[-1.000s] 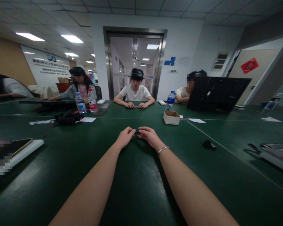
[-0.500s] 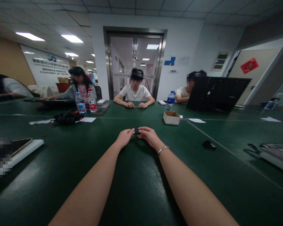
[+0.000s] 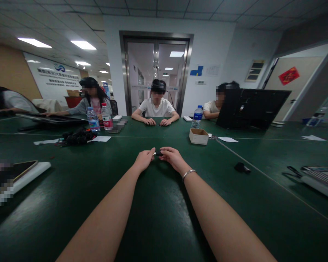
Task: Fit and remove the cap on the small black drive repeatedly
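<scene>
Just above the green table [image 3: 155,211], both of my hands pinch a small black object with a silver end [image 3: 159,153]. My left hand [image 3: 145,160] is closed at the silver end, thumb and fingers pressed together. On the black end, my right hand [image 3: 174,157] is closed too, with a silver bracelet [image 3: 188,174] round its wrist. The fingertips cover part of the object, and it is too small to name its kind. To the right of my hands lies another small black item with a greyish end [image 3: 242,167].
An open cardboard box [image 3: 199,138] and a water bottle [image 3: 197,118] stand beyond my right hand. Two bottles [image 3: 93,120] and a dark tangled bundle [image 3: 78,136] are at far left. A large black monitor [image 3: 251,109] stands right. A person [image 3: 156,105] sits opposite.
My fingers have shifted very slightly, and the silver end shows a little more. At far left, a flat black panel before a seated person has tilted up.
</scene>
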Tool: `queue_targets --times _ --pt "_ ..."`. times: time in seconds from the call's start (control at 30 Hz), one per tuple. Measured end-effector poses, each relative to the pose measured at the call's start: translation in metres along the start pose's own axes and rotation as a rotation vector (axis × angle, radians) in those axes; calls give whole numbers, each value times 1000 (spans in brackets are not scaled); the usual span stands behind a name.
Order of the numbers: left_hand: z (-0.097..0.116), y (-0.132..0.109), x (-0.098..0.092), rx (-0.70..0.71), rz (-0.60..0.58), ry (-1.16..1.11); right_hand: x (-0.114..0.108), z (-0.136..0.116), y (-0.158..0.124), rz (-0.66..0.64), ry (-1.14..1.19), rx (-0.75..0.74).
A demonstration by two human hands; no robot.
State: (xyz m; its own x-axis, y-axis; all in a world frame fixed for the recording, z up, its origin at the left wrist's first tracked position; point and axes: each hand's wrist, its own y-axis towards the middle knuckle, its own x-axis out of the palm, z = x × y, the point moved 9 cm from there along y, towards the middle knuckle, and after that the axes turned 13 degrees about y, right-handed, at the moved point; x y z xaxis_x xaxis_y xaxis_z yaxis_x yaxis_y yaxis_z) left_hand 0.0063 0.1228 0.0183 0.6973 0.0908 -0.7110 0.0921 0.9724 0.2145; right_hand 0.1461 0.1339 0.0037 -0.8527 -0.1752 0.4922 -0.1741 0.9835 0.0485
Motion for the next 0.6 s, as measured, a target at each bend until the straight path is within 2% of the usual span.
queue_targets --times 0.6 --pt "1 2 0 19 2 -53 -1 -1 0 12 2 -4"
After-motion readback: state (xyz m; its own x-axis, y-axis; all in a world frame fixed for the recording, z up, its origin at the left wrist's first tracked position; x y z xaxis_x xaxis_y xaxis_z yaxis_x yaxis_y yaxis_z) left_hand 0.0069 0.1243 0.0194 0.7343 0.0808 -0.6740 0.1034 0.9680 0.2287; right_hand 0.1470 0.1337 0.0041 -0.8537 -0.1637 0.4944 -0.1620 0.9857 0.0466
